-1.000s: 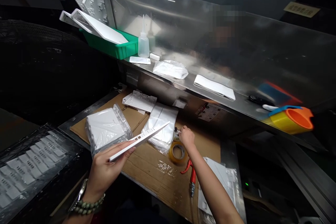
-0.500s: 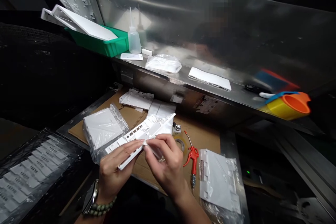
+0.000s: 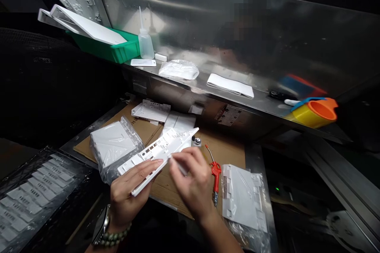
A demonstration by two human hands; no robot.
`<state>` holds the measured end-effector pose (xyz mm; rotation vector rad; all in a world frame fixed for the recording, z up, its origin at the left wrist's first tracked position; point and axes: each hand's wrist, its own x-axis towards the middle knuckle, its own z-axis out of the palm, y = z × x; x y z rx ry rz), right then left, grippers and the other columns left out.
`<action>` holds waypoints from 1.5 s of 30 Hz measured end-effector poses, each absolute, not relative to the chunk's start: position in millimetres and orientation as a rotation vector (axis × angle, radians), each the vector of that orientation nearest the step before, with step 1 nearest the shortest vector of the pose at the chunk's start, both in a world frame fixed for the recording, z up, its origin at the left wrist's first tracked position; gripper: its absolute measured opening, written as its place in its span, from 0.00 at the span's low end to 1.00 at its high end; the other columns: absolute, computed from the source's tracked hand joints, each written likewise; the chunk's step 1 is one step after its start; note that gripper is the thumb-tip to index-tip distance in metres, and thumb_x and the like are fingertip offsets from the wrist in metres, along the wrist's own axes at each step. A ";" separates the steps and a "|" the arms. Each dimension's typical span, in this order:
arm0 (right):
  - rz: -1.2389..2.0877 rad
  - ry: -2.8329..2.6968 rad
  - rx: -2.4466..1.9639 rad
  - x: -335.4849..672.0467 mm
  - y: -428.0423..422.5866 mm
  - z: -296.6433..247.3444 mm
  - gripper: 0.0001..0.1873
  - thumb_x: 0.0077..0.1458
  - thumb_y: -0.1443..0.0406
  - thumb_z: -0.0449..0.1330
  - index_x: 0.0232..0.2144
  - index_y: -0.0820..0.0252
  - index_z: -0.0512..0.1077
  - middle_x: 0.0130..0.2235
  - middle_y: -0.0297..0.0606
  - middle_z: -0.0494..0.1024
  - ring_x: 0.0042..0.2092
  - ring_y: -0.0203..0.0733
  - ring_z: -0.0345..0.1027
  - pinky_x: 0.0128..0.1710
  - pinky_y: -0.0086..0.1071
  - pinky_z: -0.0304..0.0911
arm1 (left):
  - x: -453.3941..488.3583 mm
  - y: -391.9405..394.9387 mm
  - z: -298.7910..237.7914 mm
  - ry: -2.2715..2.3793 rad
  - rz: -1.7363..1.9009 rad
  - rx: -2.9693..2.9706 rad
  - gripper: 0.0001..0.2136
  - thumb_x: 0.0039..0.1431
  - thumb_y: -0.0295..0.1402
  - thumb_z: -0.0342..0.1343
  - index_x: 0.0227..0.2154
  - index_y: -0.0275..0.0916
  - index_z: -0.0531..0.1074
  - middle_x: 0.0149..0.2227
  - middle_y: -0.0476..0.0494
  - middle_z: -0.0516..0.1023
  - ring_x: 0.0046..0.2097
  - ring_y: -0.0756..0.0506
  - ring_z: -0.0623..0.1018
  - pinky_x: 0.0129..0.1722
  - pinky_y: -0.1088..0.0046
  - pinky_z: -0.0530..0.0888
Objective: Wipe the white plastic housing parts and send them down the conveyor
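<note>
My left hand (image 3: 130, 191) grips a long white plastic panel (image 3: 162, 150) by its near end and holds it tilted over the brown cardboard sheet (image 3: 228, 148). The panel's ribbed, slotted inner side faces up. Against the panel's near edge my right hand (image 3: 191, 184) has its thumb and fingers pinched together; what they pinch is too small to name. Behind the right hand lie a red air blow gun (image 3: 215, 174) and a small metal-capped jar (image 3: 196, 141).
Bagged white panels lie left (image 3: 114, 144) and right (image 3: 242, 195) of my hands. A steel shelf (image 3: 204, 83) behind carries a green bin (image 3: 109, 49) of panels, a squeeze bottle (image 3: 146, 45), a plastic bag (image 3: 178, 70), a folded white cloth (image 3: 230, 85) and yellow-orange cups (image 3: 314, 112). Barcode labels (image 3: 28, 201) sit far left.
My right hand left the small jar and tape roll and came to the panel's near edge. My left hand turned the panel so its ribbed inside faces up.
</note>
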<state>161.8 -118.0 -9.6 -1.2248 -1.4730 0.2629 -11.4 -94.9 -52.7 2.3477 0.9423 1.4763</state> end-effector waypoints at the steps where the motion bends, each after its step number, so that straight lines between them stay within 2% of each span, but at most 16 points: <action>1: 0.279 -1.504 -1.167 157.9 -121.7 -9.3 0.06 0.59 0.72 0.62 0.38 0.60 0.78 0.36 0.39 0.77 0.38 0.38 0.71 0.38 0.31 0.69 | -11.0 -95.4 -51.2 0.938 1.467 2.341 0.23 0.58 0.11 0.59 0.53 0.37 0.77 0.48 0.41 0.83 0.51 0.43 0.82 0.54 0.65 0.78; 4: 0.311 -1.536 -1.079 157.9 -125.2 -8.6 0.07 0.59 0.72 0.63 0.39 0.61 0.79 0.36 0.38 0.77 0.38 0.38 0.72 0.38 0.31 0.70 | -11.5 -96.9 -49.0 0.912 1.469 2.335 0.22 0.59 0.11 0.58 0.53 0.36 0.77 0.49 0.40 0.83 0.51 0.42 0.81 0.54 0.63 0.78; 8: 0.228 -1.373 -1.285 192.1 -108.5 -7.6 0.05 0.60 0.70 0.63 0.36 0.58 0.80 0.36 0.36 0.76 0.37 0.37 0.72 0.37 0.31 0.67 | -13.3 -99.7 -53.3 0.841 1.541 2.330 0.26 0.53 0.09 0.61 0.53 0.37 0.77 0.49 0.40 0.83 0.49 0.40 0.83 0.51 0.60 0.80; 13: 0.203 -1.390 -1.305 194.9 -114.8 -3.7 0.04 0.59 0.70 0.63 0.35 0.59 0.79 0.35 0.37 0.76 0.36 0.37 0.71 0.37 0.31 0.67 | -11.5 -101.5 -55.5 0.846 1.519 2.306 0.26 0.54 0.10 0.61 0.53 0.39 0.77 0.49 0.41 0.83 0.49 0.40 0.82 0.51 0.59 0.80; 18: 0.316 -1.520 -1.119 163.8 -136.5 -4.1 0.06 0.59 0.71 0.63 0.38 0.61 0.79 0.35 0.38 0.77 0.37 0.38 0.72 0.38 0.30 0.69 | -6.7 -98.8 -50.8 0.850 1.458 2.336 0.25 0.58 0.12 0.59 0.55 0.41 0.76 0.50 0.44 0.83 0.51 0.43 0.81 0.53 0.63 0.78; 22: 0.233 -1.373 -1.304 206.9 -113.1 -12.0 0.05 0.60 0.69 0.63 0.35 0.58 0.80 0.36 0.36 0.77 0.38 0.38 0.72 0.39 0.31 0.68 | -3.5 -99.6 -47.0 0.857 1.460 2.244 0.23 0.56 0.14 0.63 0.51 0.43 0.79 0.47 0.46 0.84 0.48 0.44 0.83 0.51 0.66 0.79; 27: -0.079 -1.046 -1.459 281.3 -97.9 -13.0 0.05 0.58 0.63 0.67 0.33 0.59 0.81 0.35 0.37 0.76 0.38 0.40 0.72 0.40 0.35 0.68 | -4.5 -102.8 -42.9 1.039 1.428 1.787 0.13 0.58 0.25 0.67 0.43 0.50 0.82 0.41 0.54 0.86 0.43 0.48 0.84 0.47 0.78 0.80; 30: -0.098 -0.921 -1.441 290.4 -114.4 -5.8 0.07 0.56 0.61 0.68 0.33 0.59 0.81 0.36 0.37 0.77 0.37 0.40 0.72 0.38 0.35 0.68 | -6.9 -101.3 -41.6 1.099 1.388 1.573 0.09 0.56 0.30 0.70 0.39 0.51 0.84 0.38 0.54 0.87 0.41 0.47 0.85 0.43 0.81 0.81; 33: 0.068 -0.869 -1.352 279.0 -133.6 0.9 0.08 0.56 0.60 0.69 0.35 0.58 0.80 0.37 0.37 0.77 0.36 0.39 0.73 0.36 0.34 0.69 | -8.8 -98.3 -39.6 1.120 1.339 1.548 0.07 0.55 0.32 0.70 0.37 0.48 0.84 0.37 0.51 0.87 0.41 0.45 0.85 0.43 0.79 0.81; 38: 0.504 -0.964 -1.256 249.7 -147.8 7.1 0.09 0.61 0.61 0.66 0.44 0.55 0.77 0.37 0.34 0.80 0.33 0.36 0.76 0.33 0.30 0.72 | -7.8 -95.7 -34.3 1.066 1.319 1.601 0.06 0.57 0.32 0.69 0.38 0.46 0.84 0.37 0.48 0.87 0.40 0.43 0.85 0.40 0.73 0.83; 42: 0.716 -1.135 -1.181 229.4 -147.0 7.4 0.07 0.65 0.61 0.61 0.45 0.53 0.75 0.49 0.38 0.79 0.39 0.37 0.78 0.34 0.29 0.74 | -7.5 -96.7 -29.9 1.017 1.293 1.736 0.06 0.58 0.29 0.67 0.39 0.43 0.84 0.38 0.44 0.86 0.40 0.40 0.85 0.41 0.67 0.84; 45: 0.804 -1.243 -1.190 220.1 -144.7 3.5 0.08 0.67 0.61 0.59 0.47 0.52 0.73 0.55 0.40 0.77 0.42 0.38 0.77 0.37 0.31 0.74 | -9.9 -96.9 -28.1 0.961 1.302 1.815 0.09 0.59 0.27 0.66 0.40 0.45 0.84 0.40 0.45 0.86 0.41 0.41 0.85 0.43 0.67 0.83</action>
